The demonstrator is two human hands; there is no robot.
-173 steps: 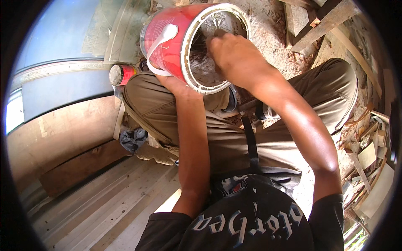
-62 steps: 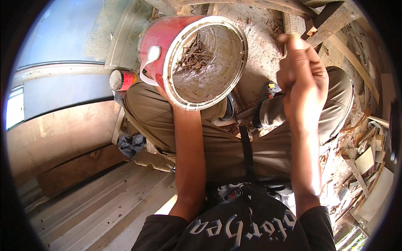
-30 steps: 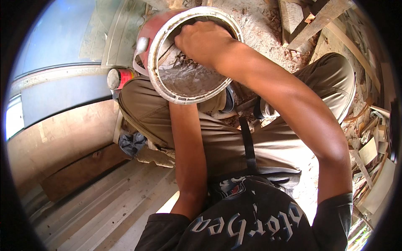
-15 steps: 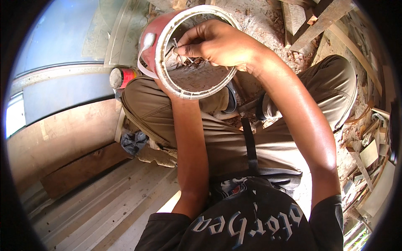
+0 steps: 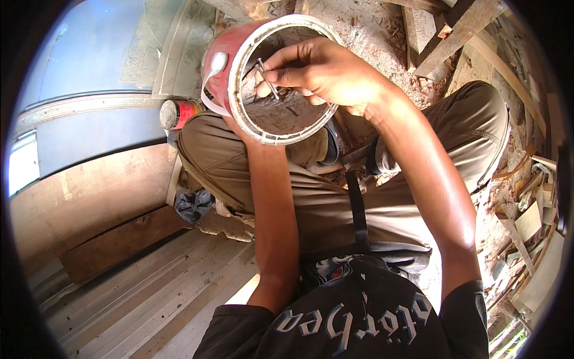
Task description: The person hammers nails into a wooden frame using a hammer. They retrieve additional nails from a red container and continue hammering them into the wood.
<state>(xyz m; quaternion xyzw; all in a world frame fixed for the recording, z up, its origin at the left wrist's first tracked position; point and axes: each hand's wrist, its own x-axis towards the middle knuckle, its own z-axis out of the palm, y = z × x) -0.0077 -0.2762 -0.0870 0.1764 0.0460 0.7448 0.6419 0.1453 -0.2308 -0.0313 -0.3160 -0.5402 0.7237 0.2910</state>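
A red plastic bucket (image 5: 222, 63) with a pale, dirt-crusted rim is tilted so its mouth faces me. My left hand (image 5: 237, 129) reaches behind its near left side and holds it; the bucket hides the fingers. Inside the mouth, my right hand (image 5: 311, 72) pinches a couple of nails (image 5: 269, 81) between thumb and fingertips. Grey dirt coats the bucket's inner wall, and other small pieces at the bottom are partly covered by the hand. A white handle with a pale knob hangs on the bucket's left side.
A red can (image 5: 179, 113) lies by my left knee, close to a dark crumpled bag (image 5: 193, 205). Corrugated sheeting (image 5: 161, 287) lies at lower left, beside a wooden board. Wooden beams (image 5: 457, 36) stand at far right, with scrap wood (image 5: 529, 221) piled along the right.
My right hand has shifted slightly right and nearer, turning the nails into clearer view. The bucket has tipped and moved a little to the right.
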